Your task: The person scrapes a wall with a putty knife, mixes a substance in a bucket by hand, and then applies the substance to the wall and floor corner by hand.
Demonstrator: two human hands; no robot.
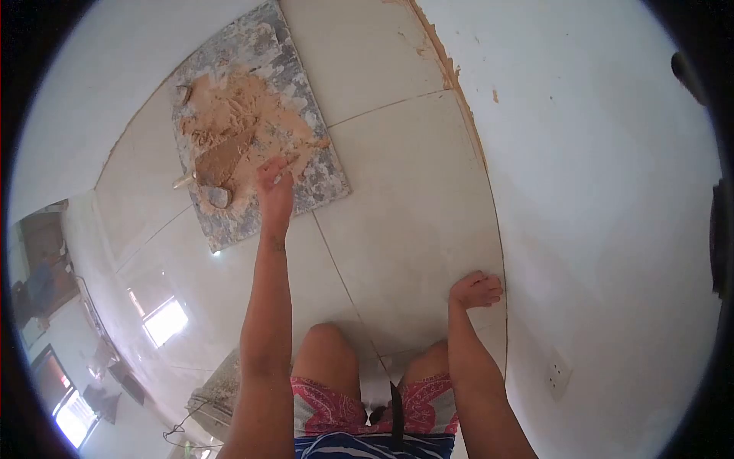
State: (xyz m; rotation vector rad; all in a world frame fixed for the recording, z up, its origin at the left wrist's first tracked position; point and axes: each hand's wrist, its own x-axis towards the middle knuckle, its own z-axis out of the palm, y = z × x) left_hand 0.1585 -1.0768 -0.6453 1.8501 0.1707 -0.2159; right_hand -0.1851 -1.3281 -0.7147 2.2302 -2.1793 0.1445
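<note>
My left hand (276,186) is over the near edge of a grey, stained board (325,180), fingers pinched beside wet tan paste (294,130). A small paste-coloured piece shows at its fingertips, too unclear to name. Left of it, a paste-covered trowel (221,159) lies on the board, its pale handle pointing left. Two small rounded pieces, one near (219,197) and one far (183,94), sit in the paste. My right hand (478,291) is curled closed low beside the white wall (589,229), with no object showing in it.
Large cream floor tiles (405,183) lie under the board. Tan paste marks the wall's base (459,96). A wall socket (557,375) is at the lower right. A dusty bag-like object (218,398) with wire stands by my left arm. Windows show at the lower left.
</note>
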